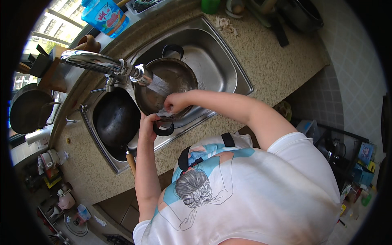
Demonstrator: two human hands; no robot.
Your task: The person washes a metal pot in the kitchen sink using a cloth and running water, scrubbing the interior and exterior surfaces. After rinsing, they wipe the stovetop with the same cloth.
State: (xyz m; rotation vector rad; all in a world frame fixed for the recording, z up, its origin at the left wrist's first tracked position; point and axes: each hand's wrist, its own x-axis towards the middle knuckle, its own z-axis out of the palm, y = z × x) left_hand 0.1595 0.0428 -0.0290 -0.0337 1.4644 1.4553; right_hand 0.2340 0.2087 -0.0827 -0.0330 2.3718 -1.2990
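Note:
A two-handled metal pot [167, 69] sits over the right basin of a steel double sink [214, 58], tilted a little. From the chrome faucet [142, 75] a spray of water falls into it. My left hand [148, 127] grips the pot's near left rim, thumb on top, beside the black near handle [163, 130]. Inside, by the near wall, my right hand [176, 102] presses a whitish wet cloth or wipe [165, 113]; its exact kind is unclear. My right fingertips are partly hidden.
A dark wok [116, 119] with a wooden handle [130, 162] fills the left basin. Behind the sink stand a blue detergent bottle [107, 18] and a knife block [53, 69]. A crumpled rag [226, 25] lies on the speckled counter [269, 67]. A dark pan [30, 108] leans at left.

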